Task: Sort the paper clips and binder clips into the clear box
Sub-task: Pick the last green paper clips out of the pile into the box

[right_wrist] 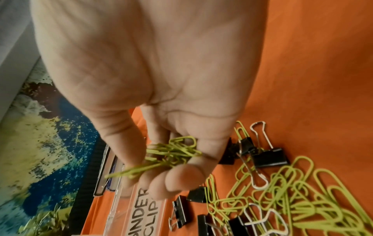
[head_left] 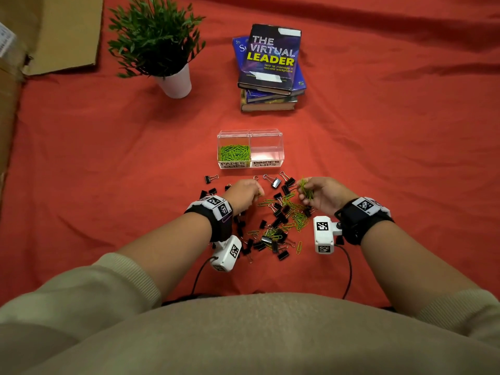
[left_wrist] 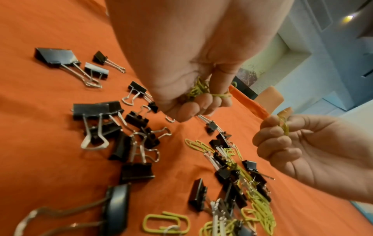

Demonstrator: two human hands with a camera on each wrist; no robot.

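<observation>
The clear plastic two-compartment box (head_left: 250, 148) sits on the red-orange cloth (head_left: 378, 158) at 12 o'clock from both hands. Its left compartment, labelled PAPER CLIPS, holds lime-green wire paper clips (head_left: 234, 152). The right hand (head_left: 322, 194) has its grip clenched around a bunch of green paper clips (right_wrist: 171, 153). The left hand (head_left: 243, 193) also grasps green clips (left_wrist: 198, 89). Black metal binder clips (head_left: 276, 182) and loose green clips (head_left: 296, 216) lie scattered between the hands.
</observation>
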